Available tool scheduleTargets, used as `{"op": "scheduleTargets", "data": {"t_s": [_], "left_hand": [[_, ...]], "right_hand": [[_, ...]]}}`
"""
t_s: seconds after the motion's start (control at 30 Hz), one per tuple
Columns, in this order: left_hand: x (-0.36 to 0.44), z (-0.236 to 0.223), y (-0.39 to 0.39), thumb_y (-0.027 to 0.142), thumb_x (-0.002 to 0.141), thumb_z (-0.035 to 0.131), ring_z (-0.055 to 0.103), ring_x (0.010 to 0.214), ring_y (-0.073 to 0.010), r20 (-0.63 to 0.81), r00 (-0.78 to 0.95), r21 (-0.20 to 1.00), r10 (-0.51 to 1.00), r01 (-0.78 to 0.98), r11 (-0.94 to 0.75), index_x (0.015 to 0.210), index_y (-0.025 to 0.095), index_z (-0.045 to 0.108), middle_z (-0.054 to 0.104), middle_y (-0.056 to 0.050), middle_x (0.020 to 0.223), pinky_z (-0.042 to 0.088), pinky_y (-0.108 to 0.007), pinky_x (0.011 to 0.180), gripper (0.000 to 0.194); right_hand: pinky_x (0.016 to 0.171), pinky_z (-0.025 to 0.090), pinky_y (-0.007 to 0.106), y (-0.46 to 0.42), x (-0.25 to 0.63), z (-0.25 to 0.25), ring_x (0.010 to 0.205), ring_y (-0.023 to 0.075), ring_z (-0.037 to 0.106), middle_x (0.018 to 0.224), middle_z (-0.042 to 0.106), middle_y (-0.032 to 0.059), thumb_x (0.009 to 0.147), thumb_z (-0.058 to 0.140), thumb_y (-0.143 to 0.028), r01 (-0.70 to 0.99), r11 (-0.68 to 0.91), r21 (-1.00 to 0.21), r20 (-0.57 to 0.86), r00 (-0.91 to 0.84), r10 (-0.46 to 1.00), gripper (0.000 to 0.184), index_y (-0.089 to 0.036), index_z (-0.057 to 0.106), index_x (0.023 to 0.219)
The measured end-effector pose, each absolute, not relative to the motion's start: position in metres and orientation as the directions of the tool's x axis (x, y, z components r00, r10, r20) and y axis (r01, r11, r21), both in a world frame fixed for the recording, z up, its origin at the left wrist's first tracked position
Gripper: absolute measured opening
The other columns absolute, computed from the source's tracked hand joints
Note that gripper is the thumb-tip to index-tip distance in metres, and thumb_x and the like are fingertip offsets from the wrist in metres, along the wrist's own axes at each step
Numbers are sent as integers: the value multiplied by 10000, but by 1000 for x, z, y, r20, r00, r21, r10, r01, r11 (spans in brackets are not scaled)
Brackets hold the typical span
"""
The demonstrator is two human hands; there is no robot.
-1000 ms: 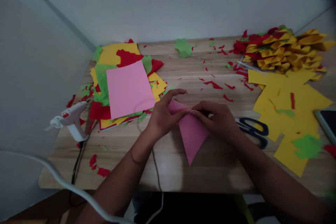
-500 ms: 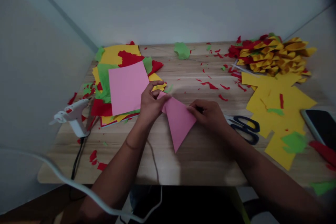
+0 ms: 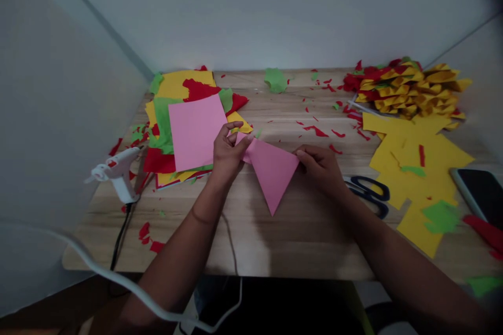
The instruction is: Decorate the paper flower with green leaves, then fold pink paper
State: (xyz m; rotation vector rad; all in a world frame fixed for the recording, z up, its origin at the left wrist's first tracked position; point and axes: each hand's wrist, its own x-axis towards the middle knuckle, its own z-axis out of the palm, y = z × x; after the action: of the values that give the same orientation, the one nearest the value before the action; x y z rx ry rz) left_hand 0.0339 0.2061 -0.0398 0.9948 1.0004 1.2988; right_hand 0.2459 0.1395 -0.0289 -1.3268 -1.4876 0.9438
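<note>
A folded pink paper (image 3: pixel 274 171) is held up over the table between both hands, one pointed corner hanging down toward me. My left hand (image 3: pixel 228 152) pinches its left end between thumb and fingers, where a narrow folded part shows. With thumb and forefinger, my right hand (image 3: pixel 320 167) grips the right corner. Just left of my left hand lies a flat pink sheet (image 3: pixel 194 131) on top of a stack of coloured papers. Beside my right wrist rest scissors with dark handles (image 3: pixel 371 191), their blades partly hidden by the arm.
A white glue gun (image 3: pixel 120 172) stands at the table's left with its black cord. Yellow paper pieces (image 3: pixel 416 162) and a bunch of folded yellow and red paper (image 3: pixel 416 89) lie right. A phone (image 3: pixel 479 193) sits at the right edge. A white cable (image 3: pixel 129 290) crosses the front left.
My hands have moved apart from their close pinch at the paper's top edge. The right hand slid to the right corner, and the pink paper now stretches out between them.
</note>
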Motion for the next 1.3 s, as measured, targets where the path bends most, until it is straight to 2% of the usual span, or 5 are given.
{"op": "scheduleTargets", "data": {"t_s": [0.4, 0.6, 0.97, 1.13, 1.3], "left_hand": [[30, -45, 210, 294, 688, 829, 552, 484, -97, 13, -2, 968, 1000, -251, -13, 1027, 192, 573, 643, 28, 643, 433, -204, 468, 437], [34, -43, 208, 273, 696, 814, 548, 493, -98, 31, -22, 966, 999, -255, -35, 1012, 194, 570, 600, 42, 613, 441, -208, 485, 407], [33, -51, 208, 353, 783, 737, 612, 705, -152, 224, -101, 975, 969, 21, -223, 1011, 200, 606, 629, -20, 815, 491, -268, 616, 305], [41, -44, 188, 400, 888, 650, 501, 1265, -261, 672, -10, 614, 741, 567, -549, 1141, 217, 635, 540, -114, 1323, 442, -419, 1033, 313], [50, -41, 177, 487, 890, 634, 462, 1346, -294, 678, 349, 445, 647, 506, -739, 1318, 257, 571, 487, -127, 1467, 386, -447, 1095, 490]], "right_hand": [[571, 424, 265, 135, 252, -34, 597, 129, 551, 674, 625, -8, 882, 588, -316, 87, 185, -979, 175, -112, 978, 177, -188, 708, 881], [569, 377, 271, 138, 249, -33, 590, 123, 510, 638, 607, -5, 817, 687, -387, 314, 129, -941, 126, -31, 992, 227, -184, 651, 723], [532, 335, 264, 140, 244, -31, 524, 105, 433, 542, 512, -40, 824, 666, -423, 194, 53, -980, 49, -24, 998, 308, -196, 577, 635], [524, 355, 265, 141, 243, -37, 490, 107, 437, 512, 512, -46, 827, 660, -438, 55, 36, -998, 40, 73, 997, 317, -217, 532, 639], [506, 341, 259, 141, 243, -39, 472, 104, 434, 491, 509, -54, 795, 696, -463, 22, 31, -999, 34, 113, 993, 350, -227, 495, 633]]}}
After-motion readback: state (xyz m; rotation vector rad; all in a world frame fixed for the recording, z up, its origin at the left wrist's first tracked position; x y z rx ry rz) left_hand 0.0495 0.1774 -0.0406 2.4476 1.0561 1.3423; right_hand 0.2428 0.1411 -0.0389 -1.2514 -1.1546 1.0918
